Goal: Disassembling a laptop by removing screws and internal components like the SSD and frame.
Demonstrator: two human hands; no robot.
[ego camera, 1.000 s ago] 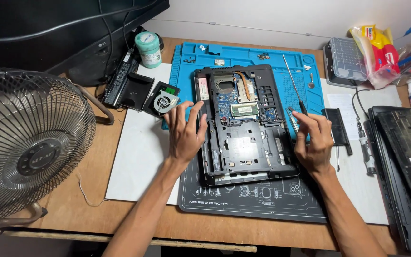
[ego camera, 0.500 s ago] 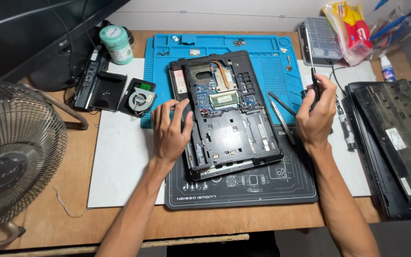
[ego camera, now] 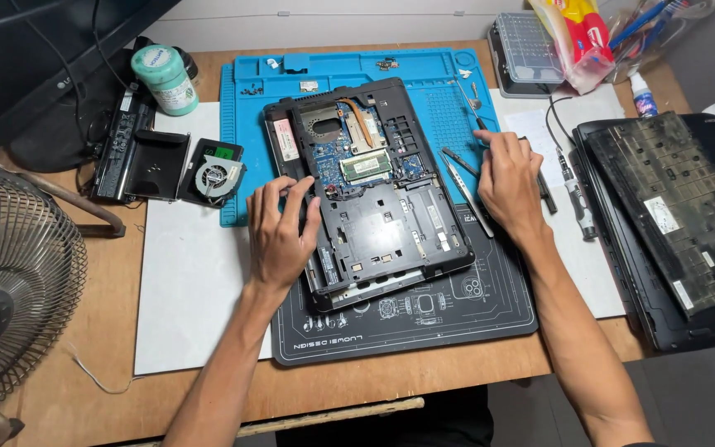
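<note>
Resting spread fingers (ego camera: pixel 279 199) on laptop (ego camera: pixel 374 190)

A black opened laptop (ego camera: pixel 374 190) with a blue-green circuit board lies across a bright blue mat (ego camera: pixel 250 108) and a black mat (ego camera: pixel 457 319) with white line drawings, on a brown wooden counter (ego camera: pixel 76 397).

The opened laptop base (ego camera: pixel 370 186) lies on two overlapping mats, the work mat (ego camera: pixel 424 319) nearer the person and the silicone mat (ego camera: pixel 250 91) behind it. The left hand (ego camera: pixel 279 232) rests on its left edge; the right hand (ego camera: pixel 506 178) lies just right of it, beside the tweezers (ego camera: pixel 467 189). A cooling fan (ego camera: pixel 213 174) lies to the left, a desk fan (ego camera: pixel 10 290) far left, and a laptop lid (ego camera: pixel 672 223) to the right.
</note>
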